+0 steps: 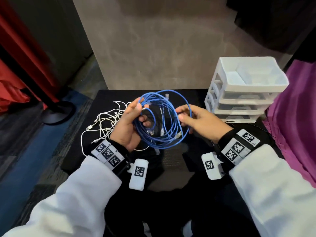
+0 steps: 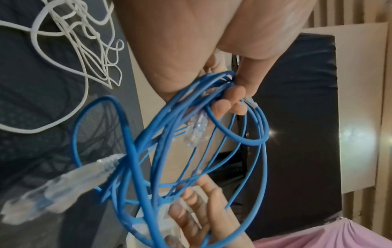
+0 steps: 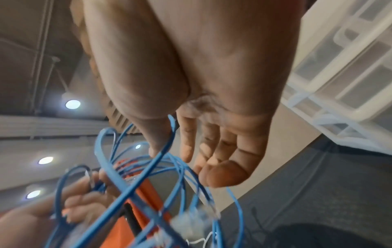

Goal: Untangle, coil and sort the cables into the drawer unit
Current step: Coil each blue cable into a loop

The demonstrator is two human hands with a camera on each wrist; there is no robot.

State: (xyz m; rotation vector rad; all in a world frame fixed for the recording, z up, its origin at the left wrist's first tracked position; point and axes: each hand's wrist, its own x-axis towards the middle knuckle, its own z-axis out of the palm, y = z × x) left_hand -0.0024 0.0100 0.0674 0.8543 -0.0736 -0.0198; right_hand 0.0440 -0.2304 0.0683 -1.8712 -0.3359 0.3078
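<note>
A loose coil of blue network cable (image 1: 164, 140) with clear plugs (image 2: 63, 184) hangs in the air above the black table (image 1: 171, 161). My left hand (image 1: 142, 113) grips several of its loops at the coil's left side, fingers curled round them (image 2: 231, 94). My right hand (image 1: 183, 115) holds one strand on the coil's right side between thumb and index finger (image 3: 174, 151); its other fingers are loosely curled. A tangle of white cables (image 1: 104, 120) lies on the table left of my left hand. The white drawer unit (image 1: 227, 86) stands at the table's back right.
The drawer unit has an open top tray and three shut clear drawers below. A purple cloth (image 1: 294, 117) hangs just right of it. A red panel with a round black base (image 1: 58, 112) stands on the floor to the left. A grey wall rises behind the table.
</note>
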